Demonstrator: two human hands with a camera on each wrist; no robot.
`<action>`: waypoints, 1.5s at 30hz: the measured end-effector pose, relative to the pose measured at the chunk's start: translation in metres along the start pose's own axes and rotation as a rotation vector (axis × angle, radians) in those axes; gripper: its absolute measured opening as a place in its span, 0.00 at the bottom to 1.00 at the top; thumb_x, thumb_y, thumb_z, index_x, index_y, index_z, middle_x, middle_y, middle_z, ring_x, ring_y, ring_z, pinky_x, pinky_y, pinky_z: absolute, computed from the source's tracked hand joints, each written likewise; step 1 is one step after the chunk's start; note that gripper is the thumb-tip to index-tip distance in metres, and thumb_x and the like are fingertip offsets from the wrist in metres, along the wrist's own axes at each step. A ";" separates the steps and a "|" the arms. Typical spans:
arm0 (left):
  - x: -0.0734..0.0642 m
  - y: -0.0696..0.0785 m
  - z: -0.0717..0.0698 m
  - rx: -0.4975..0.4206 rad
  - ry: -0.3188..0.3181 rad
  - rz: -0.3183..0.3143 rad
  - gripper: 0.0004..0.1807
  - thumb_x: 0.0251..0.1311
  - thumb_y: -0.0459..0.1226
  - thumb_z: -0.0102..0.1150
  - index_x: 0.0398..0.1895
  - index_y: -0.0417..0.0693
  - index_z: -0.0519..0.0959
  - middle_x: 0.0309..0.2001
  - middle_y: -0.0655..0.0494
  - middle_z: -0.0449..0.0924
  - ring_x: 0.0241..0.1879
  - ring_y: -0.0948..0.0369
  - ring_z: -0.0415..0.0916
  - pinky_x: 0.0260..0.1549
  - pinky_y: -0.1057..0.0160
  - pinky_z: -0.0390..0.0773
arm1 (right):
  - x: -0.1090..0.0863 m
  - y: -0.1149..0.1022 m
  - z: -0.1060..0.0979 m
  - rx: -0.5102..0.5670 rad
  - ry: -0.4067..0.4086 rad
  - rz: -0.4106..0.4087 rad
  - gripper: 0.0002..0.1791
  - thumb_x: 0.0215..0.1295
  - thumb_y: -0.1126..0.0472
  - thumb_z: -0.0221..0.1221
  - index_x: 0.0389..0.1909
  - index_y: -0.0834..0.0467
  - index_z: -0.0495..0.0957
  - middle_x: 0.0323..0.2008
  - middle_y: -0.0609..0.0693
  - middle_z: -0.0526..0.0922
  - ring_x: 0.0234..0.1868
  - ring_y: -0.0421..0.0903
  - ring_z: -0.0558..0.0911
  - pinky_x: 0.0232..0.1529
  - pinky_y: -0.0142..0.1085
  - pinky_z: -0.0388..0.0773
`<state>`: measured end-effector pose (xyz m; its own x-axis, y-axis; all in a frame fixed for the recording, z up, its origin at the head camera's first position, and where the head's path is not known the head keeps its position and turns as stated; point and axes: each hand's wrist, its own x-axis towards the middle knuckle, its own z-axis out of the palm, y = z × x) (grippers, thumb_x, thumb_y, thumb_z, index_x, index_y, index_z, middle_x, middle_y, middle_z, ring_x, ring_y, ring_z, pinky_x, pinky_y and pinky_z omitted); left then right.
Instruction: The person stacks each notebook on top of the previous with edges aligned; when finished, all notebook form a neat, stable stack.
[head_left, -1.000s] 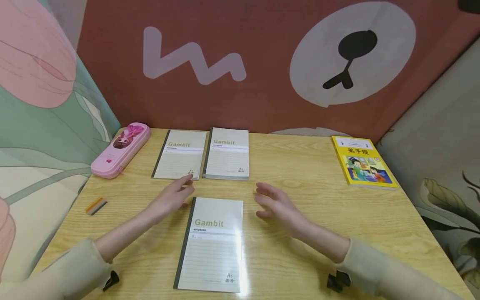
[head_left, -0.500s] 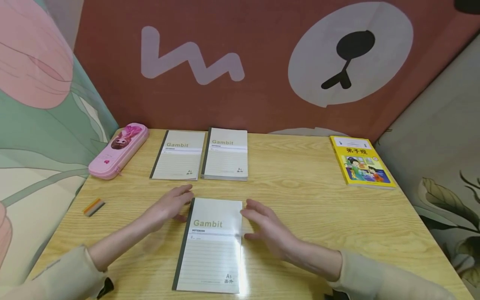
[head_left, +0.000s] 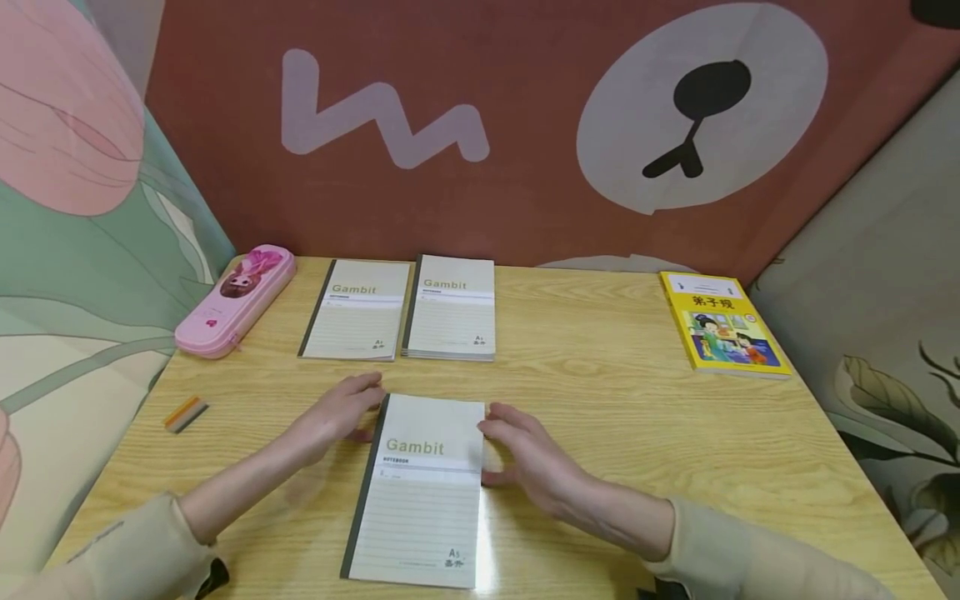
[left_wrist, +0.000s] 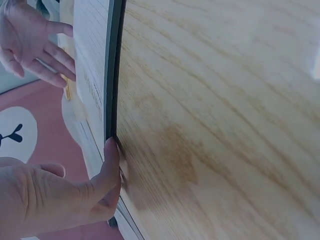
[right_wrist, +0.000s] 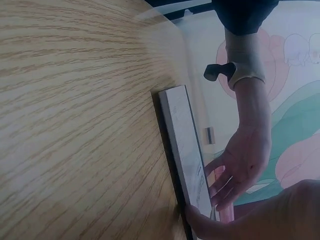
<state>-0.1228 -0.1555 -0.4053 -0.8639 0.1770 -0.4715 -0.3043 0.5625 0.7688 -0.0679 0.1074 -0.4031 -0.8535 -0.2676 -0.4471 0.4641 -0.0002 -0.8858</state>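
Observation:
A pale Gambit notebook (head_left: 423,521) with a dark spine lies near the table's front, between two hands. My left hand (head_left: 333,421) has its fingers at the spine side near the top left corner. The left wrist view shows a fingertip right against the dark spine (left_wrist: 112,75). On the opposite side my right hand (head_left: 536,462) touches the right edge, fingers near the top corner and thumb lower down. Both hands have loosely extended fingers. In the right wrist view the notebook's pale side (right_wrist: 175,125) shows, with a dark band along its underside.
Behind lie another Gambit notebook (head_left: 352,325) and a stack of them (head_left: 453,321). A pink pencil case (head_left: 236,304) sits at the back left, a small striped orange and grey piece (head_left: 186,413) nearer. A yellow picture-cover book (head_left: 725,325) lies at the back right.
Both hands have come down and in to the front notebook's sides, the right hand moving left. The notebook has shifted very slightly, and the glare on its cover has faded.

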 end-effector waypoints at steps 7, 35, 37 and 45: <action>0.002 -0.001 -0.002 -0.050 -0.011 -0.039 0.33 0.79 0.41 0.41 0.78 0.29 0.54 0.75 0.28 0.60 0.65 0.43 0.71 0.48 0.61 0.87 | 0.001 -0.001 -0.003 -0.009 -0.015 0.005 0.42 0.76 0.57 0.52 0.78 0.75 0.44 0.74 0.73 0.59 0.73 0.68 0.66 0.61 0.54 0.83; 0.003 0.002 -0.004 -0.060 -0.036 0.059 0.36 0.77 0.41 0.46 0.82 0.40 0.50 0.73 0.32 0.64 0.67 0.44 0.73 0.68 0.45 0.77 | 0.013 -0.005 -0.012 -0.054 -0.065 -0.034 0.44 0.68 0.67 0.53 0.81 0.67 0.45 0.74 0.68 0.66 0.59 0.51 0.82 0.60 0.47 0.84; 0.004 0.006 -0.005 -0.061 -0.032 0.074 0.37 0.76 0.41 0.47 0.83 0.41 0.48 0.71 0.32 0.66 0.68 0.44 0.72 0.69 0.44 0.75 | 0.017 -0.009 -0.016 -0.061 -0.050 -0.036 0.44 0.68 0.67 0.53 0.82 0.65 0.45 0.71 0.68 0.71 0.57 0.49 0.83 0.60 0.46 0.83; 0.013 0.023 -0.012 -0.220 -0.055 0.104 0.39 0.77 0.37 0.46 0.83 0.40 0.42 0.74 0.35 0.65 0.72 0.47 0.68 0.76 0.45 0.67 | 0.028 -0.029 -0.028 -0.064 -0.079 -0.034 0.47 0.68 0.68 0.53 0.84 0.56 0.41 0.65 0.64 0.76 0.51 0.46 0.82 0.62 0.42 0.77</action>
<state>-0.1463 -0.1503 -0.3886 -0.8739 0.2718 -0.4030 -0.3000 0.3507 0.8871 -0.1124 0.1266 -0.3933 -0.8458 -0.3435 -0.4081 0.4174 0.0501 -0.9073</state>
